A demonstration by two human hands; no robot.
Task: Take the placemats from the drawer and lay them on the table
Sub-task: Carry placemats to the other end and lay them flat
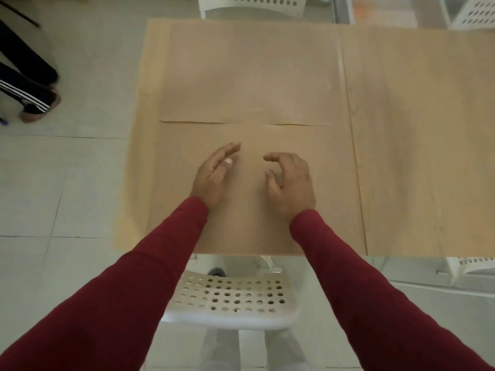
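Note:
Two tan placemats lie flat on the light wooden table [417, 145]. The far placemat [249, 73] has a faint dotted texture. The near placemat [251, 226] starts at the seam in the middle and reaches the table's front edge. My left hand [214, 175] hovers over the near placemat with fingers stretched and apart. My right hand [290, 180] is beside it, fingers curled loosely, holding nothing. Both arms wear dark red sleeves. No drawer is in view.
A white perforated chair [230, 298] stands tucked at the table's front edge below my arms. Another white chair [251, 4] is at the far side, and more at the right [476, 12]. A person's legs in dark striped trousers [29, 87] stand on the tiled floor at left.

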